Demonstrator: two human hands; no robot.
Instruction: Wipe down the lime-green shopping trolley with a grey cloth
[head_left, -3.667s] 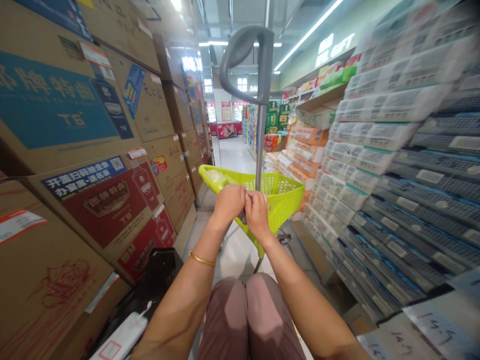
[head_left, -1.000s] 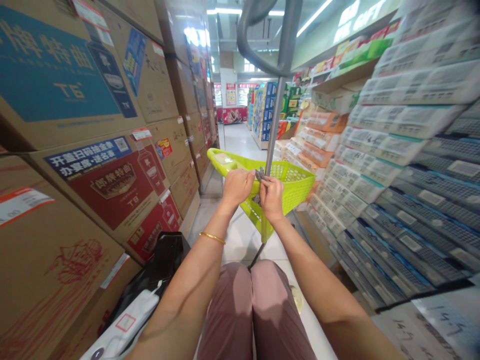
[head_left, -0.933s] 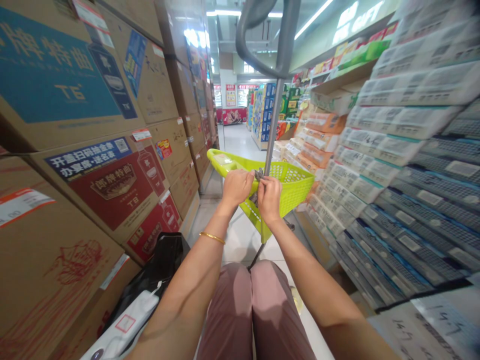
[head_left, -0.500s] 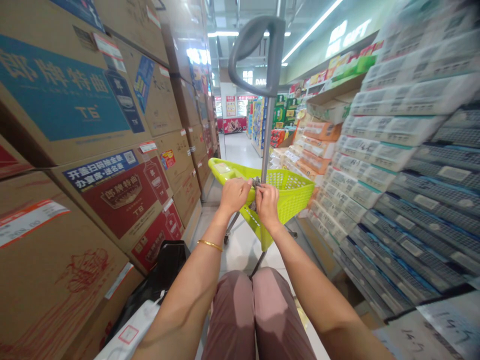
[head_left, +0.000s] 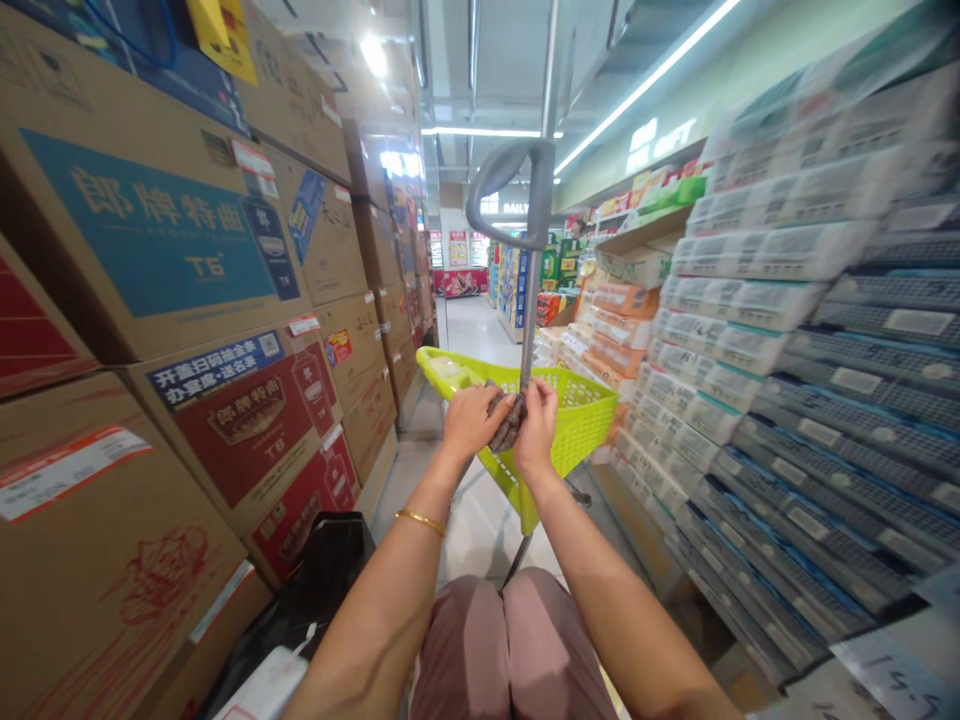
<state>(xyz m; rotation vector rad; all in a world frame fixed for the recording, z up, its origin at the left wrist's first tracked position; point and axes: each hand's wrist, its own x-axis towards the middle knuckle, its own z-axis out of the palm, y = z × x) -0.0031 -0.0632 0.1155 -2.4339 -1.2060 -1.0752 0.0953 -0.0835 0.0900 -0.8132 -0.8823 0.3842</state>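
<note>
A small bunched piece of dark grey-brown fabric is pinched between my hands, above the near side of a lime-green shopping cart basket. My left hand, with a gold bracelet at the wrist, grips the fabric's left side, thumb on top. Closed at its right edge is my right hand, fingers curled and partly hidden. What kind of item the fabric is, I cannot tell. The cart's grey pole rises just behind my hands to a looped handle.
Stacked cardboard cartons line the left side, with a black bag low beside my left arm. Piled packs of tissue paper and grey checked packages flank the right. An aisle floor runs ahead.
More of the fabric now shows between my hands, which have come slightly lower in view. The cart's handle and the surrounding shelves appear lower too, as the camera has tilted up.
</note>
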